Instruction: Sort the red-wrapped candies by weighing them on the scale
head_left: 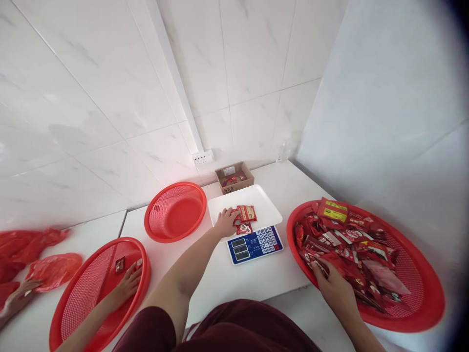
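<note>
My left hand [224,225] reaches over the white weighing tray [266,208] of a digital scale [255,244]. Its fingers are bent round small red snack packets [246,221], one with a yellow-printed panel. At the near left edge of a large red basket [427,303], my right hand [334,288] pinches a small red packet [320,266] between thumb and fingers. Heaped in that basket are many red snack packets [348,252] of mixed sizes; one larger pack [332,210] with a yellow label lies at the far rim.
Behind the scale, a cardboard box [236,185] holds red packets. An empty red basket [201,208] stands left of it. Further left, a co-worker's hand [130,282] is inside another red basket [144,254]; their other hand [22,296] touches red plastic bags [54,271]. A wall socket [202,157] sits behind.
</note>
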`<state>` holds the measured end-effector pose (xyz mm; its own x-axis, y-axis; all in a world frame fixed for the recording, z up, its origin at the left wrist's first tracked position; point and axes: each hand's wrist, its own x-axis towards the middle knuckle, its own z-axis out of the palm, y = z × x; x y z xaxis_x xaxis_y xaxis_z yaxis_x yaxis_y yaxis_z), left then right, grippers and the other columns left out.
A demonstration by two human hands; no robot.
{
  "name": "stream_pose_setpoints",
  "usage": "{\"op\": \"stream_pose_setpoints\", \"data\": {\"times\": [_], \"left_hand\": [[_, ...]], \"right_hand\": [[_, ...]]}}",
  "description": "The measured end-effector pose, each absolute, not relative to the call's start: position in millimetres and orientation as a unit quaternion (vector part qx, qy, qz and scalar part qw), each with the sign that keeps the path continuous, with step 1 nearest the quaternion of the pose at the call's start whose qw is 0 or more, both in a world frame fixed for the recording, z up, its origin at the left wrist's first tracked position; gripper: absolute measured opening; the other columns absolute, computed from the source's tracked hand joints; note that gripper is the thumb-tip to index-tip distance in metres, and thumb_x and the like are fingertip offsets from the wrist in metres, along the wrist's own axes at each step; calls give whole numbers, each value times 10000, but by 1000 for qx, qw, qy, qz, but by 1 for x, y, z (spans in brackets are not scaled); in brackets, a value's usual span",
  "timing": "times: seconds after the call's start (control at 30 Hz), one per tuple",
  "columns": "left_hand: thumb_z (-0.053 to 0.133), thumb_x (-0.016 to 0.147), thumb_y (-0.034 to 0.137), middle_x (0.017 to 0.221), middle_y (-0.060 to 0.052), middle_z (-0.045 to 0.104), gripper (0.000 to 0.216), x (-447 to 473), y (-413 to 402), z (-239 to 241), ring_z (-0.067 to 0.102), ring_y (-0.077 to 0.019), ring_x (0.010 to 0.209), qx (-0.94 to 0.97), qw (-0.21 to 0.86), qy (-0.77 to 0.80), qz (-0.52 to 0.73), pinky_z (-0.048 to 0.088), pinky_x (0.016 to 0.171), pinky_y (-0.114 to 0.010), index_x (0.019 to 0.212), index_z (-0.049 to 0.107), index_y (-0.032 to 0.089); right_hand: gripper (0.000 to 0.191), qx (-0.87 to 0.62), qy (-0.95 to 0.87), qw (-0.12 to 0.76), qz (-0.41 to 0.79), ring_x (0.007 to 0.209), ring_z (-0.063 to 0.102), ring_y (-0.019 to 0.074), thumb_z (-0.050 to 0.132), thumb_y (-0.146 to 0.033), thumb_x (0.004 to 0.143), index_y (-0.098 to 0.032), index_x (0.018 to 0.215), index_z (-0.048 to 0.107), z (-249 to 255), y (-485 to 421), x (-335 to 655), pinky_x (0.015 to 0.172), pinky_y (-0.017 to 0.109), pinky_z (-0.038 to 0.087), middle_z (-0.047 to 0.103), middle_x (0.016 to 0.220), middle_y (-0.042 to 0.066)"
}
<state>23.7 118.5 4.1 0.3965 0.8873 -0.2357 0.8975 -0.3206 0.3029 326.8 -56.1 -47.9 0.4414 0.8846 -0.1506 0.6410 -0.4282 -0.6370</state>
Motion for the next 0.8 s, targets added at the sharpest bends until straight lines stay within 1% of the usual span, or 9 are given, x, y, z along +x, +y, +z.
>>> {"op": "stream_pose_setpoints", "data": {"times": [0.1, 0.2, 0.3, 0.37, 0.43, 0.57, 0.67, 0.73, 0.8], "left_hand": [[553, 745, 212, 1330, -92, 448, 557, 22, 127, 5, 416, -284, 1226, 813, 196, 548, 9, 372, 1000, -409, 1294, 471, 268], [551, 752, 181, 1192, -87, 522, 444, 19, 131, 3, 515, -250, 1083, 801, 197, 565, 35, 442, 889, -356, 1189, 555, 260], [499, 795, 155, 1105, -89, 551, 343, 16, 131, 0, 558, -206, 977, 780, 195, 590, 78, 464, 826, -318, 1116, 591, 233], [470, 813, 140, 1099, -84, 554, 321, 11, 129, 2, 561, -184, 964, 765, 188, 605, 115, 465, 830, -303, 1097, 592, 228], [457, 809, 112, 1129, -75, 548, 346, -1, 127, 8, 555, -172, 991, 752, 176, 616, 151, 458, 862, -297, 1108, 578, 236], [408, 818, 95, 1242, -92, 489, 395, -47, 122, 27, 489, -195, 1134, 704, 124, 666, 212, 413, 952, -327, 1162, 540, 238], [420, 837, 165, 1350, -119, 415, 419, -83, 118, 38, 493, -235, 1149, 614, 102, 755, 204, 433, 914, -364, 1244, 481, 243], [459, 840, 235, 1454, -156, 299, 508, -94, 116, 38, 455, -297, 1214, 577, 107, 793, 162, 418, 922, -429, 1342, 384, 242], [477, 848, 318, 1520, -178, 172, 578, -89, 114, 33, 303, -361, 1335, 580, 98, 800, 118, 328, 1001, -509, 1395, 316, 223]], "right_hand": [[564, -813, -465, 253, 241, 936, 655, 284, 368, -572, 754, -181, 1077, 615, -47, -56, 326, 771, 377, 492, 694, 1043, 130], [550, -809, -473, 257, 237, 928, 658, 284, 368, -573, 760, -194, 1067, 621, -48, -55, 325, 749, 375, 495, 698, 1041, 119], [542, -808, -477, 252, 236, 923, 660, 287, 367, -572, 766, -201, 1067, 622, -49, -55, 326, 745, 380, 495, 701, 1036, 114], [541, -807, -480, 250, 237, 921, 660, 288, 372, -571, 764, -196, 1060, 625, -50, -55, 326, 748, 381, 496, 700, 1038, 119], [536, -805, -484, 252, 232, 900, 664, 285, 376, -570, 762, -195, 1048, 629, -51, -55, 326, 735, 380, 498, 702, 1028, 120], [514, -807, -483, 256, 226, 867, 670, 277, 386, -559, 762, -206, 1043, 631, -50, -55, 326, 726, 376, 500, 708, 1004, 115], [517, -807, -483, 247, 234, 882, 668, 279, 378, -558, 769, -205, 1052, 627, -48, -55, 325, 738, 380, 499, 703, 1023, 119], [532, -807, -485, 238, 237, 887, 666, 283, 365, -558, 773, -198, 1069, 621, -47, -55, 325, 745, 388, 497, 699, 1037, 123], [543, -808, -487, 233, 237, 890, 665, 286, 356, -559, 774, -194, 1081, 614, -47, -55, 324, 755, 395, 493, 694, 1055, 124]]}}
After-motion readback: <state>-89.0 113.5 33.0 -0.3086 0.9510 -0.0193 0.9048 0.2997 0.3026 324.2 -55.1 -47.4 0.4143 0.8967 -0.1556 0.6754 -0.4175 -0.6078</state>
